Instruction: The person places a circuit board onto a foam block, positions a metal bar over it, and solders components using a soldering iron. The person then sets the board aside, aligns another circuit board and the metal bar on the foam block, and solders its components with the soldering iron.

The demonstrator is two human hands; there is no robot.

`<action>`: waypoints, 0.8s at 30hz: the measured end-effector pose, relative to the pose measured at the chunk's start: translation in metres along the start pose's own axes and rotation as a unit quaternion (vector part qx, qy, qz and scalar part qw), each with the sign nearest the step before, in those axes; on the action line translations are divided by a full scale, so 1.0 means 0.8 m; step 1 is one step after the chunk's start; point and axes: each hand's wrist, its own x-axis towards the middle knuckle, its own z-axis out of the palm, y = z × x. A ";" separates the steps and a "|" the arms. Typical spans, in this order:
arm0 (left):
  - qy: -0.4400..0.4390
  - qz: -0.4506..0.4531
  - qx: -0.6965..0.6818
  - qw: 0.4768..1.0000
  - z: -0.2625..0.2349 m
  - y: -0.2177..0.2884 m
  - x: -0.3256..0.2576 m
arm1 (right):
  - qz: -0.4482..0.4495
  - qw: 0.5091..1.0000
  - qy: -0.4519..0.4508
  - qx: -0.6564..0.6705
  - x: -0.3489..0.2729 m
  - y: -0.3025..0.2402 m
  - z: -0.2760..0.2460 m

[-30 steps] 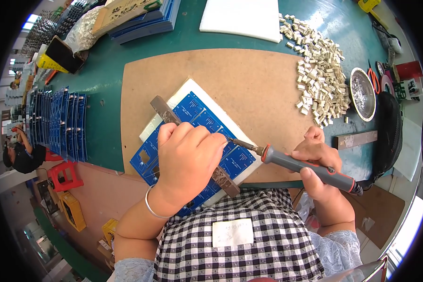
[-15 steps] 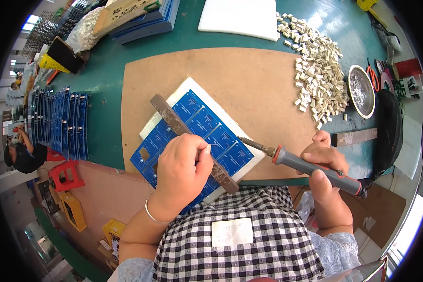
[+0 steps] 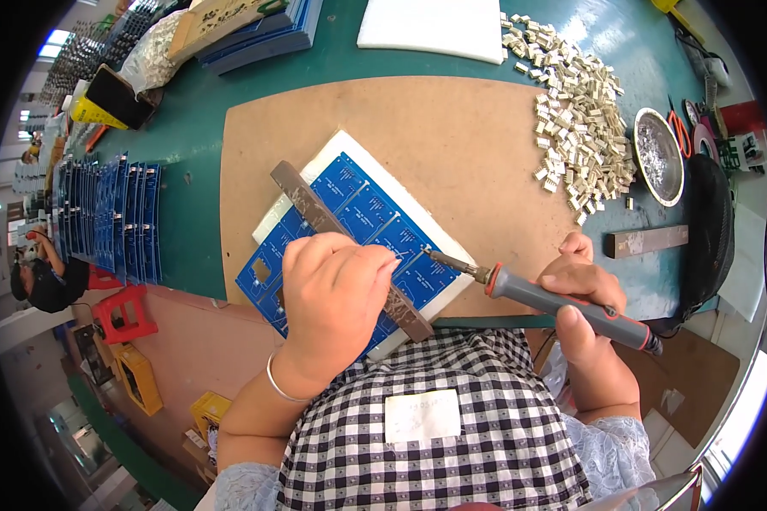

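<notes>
A blue circuit board panel [image 3: 373, 223] lies slanted on a white foam pad [image 3: 342, 143], with a brown metal bar [image 3: 311, 204] across it. My left hand [image 3: 332, 294] is above the bar and the board, its thumb and forefinger pinched on a thin piece of solder wire that barely shows at the fingertips. Held in my right hand [image 3: 586, 289] is a grey and red soldering iron [image 3: 537, 296]. Its tip touches or hovers just over the board's right part, close to my left fingertips. The left palm hides part of the panel.
A brown board [image 3: 469, 128] lies under the foam. Loose white connectors [image 3: 575, 128] are heaped at the right, beside a metal bowl [image 3: 659, 157] and another metal bar [image 3: 648, 242]. Blue boards [image 3: 115, 221] stand in a row at left. Another person [image 3: 51, 268] is at far left.
The iron's tip has moved left and inward from the panel's edge onto its right part. My left hand has shifted slightly, its fingertips moving right toward the tip.
</notes>
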 end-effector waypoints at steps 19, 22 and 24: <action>-0.008 -0.012 0.083 0.996 0.011 0.007 -0.002 | 0.006 1.000 -0.012 0.002 0.003 0.007 0.003; -0.011 -0.009 0.083 0.996 0.014 0.008 -0.004 | 0.009 1.000 -0.012 0.005 0.003 0.006 0.005; 0.003 0.009 0.091 0.996 0.016 0.007 -0.004 | 0.013 1.000 -0.011 0.007 0.003 0.007 0.005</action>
